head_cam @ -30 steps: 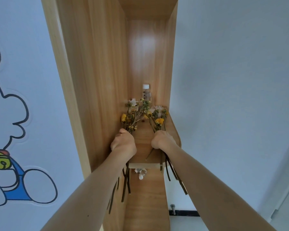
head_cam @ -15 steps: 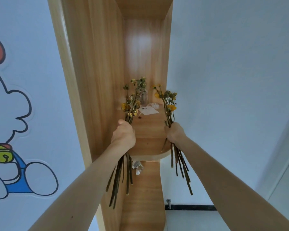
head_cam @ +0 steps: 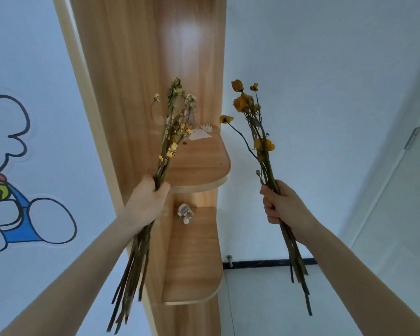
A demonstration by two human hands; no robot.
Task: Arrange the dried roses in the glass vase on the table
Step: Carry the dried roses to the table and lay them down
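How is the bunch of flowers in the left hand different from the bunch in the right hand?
The left bunch has small, pale yellow and whitish blooms; the right bunch has bigger, deep orange-yellow ones. The left bunch looks thicker, with more stems, than the right bunch. The left bunch is in front of the wooden shelf, the right bunch before the white wall. Both are dried and gripped mid-stem, blooms up.
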